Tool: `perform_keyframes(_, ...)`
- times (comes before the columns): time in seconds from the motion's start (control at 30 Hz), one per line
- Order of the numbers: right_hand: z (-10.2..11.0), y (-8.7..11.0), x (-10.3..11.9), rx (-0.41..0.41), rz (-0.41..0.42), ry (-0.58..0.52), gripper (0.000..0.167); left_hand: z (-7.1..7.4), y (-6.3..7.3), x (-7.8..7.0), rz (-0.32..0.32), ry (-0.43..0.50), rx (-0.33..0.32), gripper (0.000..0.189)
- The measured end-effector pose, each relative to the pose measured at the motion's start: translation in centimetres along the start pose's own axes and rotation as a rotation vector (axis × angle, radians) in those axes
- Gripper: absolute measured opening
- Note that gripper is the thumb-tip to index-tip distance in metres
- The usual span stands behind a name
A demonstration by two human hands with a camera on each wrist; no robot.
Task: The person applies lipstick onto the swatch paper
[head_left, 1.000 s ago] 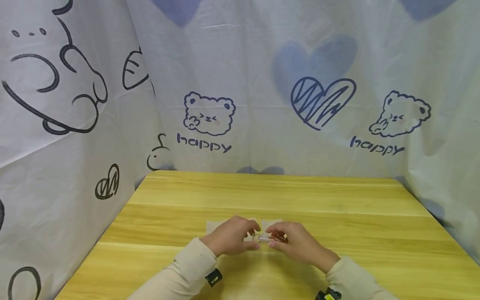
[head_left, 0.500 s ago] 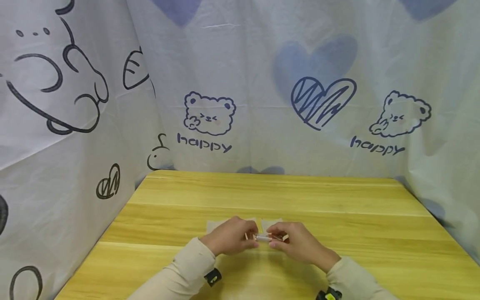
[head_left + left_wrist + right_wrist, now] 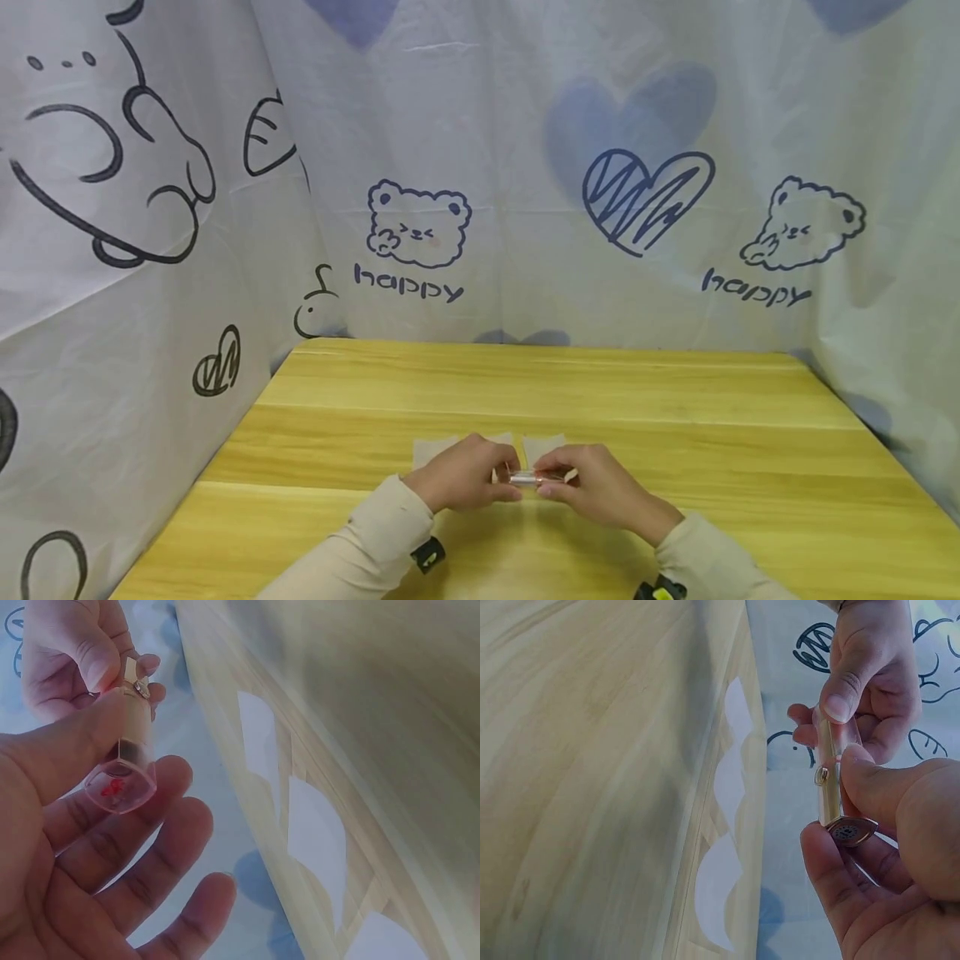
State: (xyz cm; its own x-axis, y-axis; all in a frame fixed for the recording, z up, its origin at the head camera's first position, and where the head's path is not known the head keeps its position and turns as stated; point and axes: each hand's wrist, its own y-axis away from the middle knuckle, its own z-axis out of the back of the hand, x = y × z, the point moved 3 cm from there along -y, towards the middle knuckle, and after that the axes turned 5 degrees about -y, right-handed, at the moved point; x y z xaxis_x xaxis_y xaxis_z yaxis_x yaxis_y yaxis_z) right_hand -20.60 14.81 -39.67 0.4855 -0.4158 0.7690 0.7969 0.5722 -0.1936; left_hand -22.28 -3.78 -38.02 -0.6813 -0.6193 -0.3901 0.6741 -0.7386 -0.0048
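Between both hands, a slim gold-and-clear tube that looks like a lipstick (image 3: 523, 478) is held level above the table. My left hand (image 3: 467, 473) pinches its clear pinkish cap (image 3: 124, 786), which has a red mark on its end, between thumb and index finger. The other left fingers spread loosely below it in the left wrist view. My right hand (image 3: 600, 485) grips the gold base (image 3: 830, 801) with thumb and fingers; a round label (image 3: 846, 832) shows on the base's end. Fingers cover parts of the tube in every view.
Several pieces of white paper lie in a row on the wooden table (image 3: 570, 392) just beyond the hands, among them a left piece (image 3: 433, 451) and a right piece (image 3: 543, 447). Printed white cloth (image 3: 517, 275) hangs behind the table and at its sides.
Both hands stay almost in place. The tube between them has shifted slightly, and its visible middle looks more silvery than a second ago. My left fingertips have moved a little.
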Motion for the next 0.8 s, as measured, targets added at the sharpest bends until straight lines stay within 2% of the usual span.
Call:
perform_keyframes(0.27, 0.9, 0.4, -0.6, -0.029, -0.026, 0.069, 0.024, 0.2, 0.4, 1.1, 0.036, -0.065, -0.033, 0.022)
perform_keyframes(0.43, 1.3, 0.7, -0.9, -0.038, -0.048, 0.071, 0.023, 0.4, 0.7, 1.4, 0.054, -0.067, -0.032, 0.025)
perform_keyframes(0.6, 1.2, 0.8, -0.9, -0.044, -0.048, 0.078, 0.023, 0.3, 0.8, 1.4, 0.047, -0.053, -0.04, 0.024)
perform_keyframes(0.8, 1.3, 0.9, -0.9, -0.083, -0.043, 0.115, 0.017, 0.1, 0.8, 1.5, 0.057, -0.056, -0.052, 0.024)
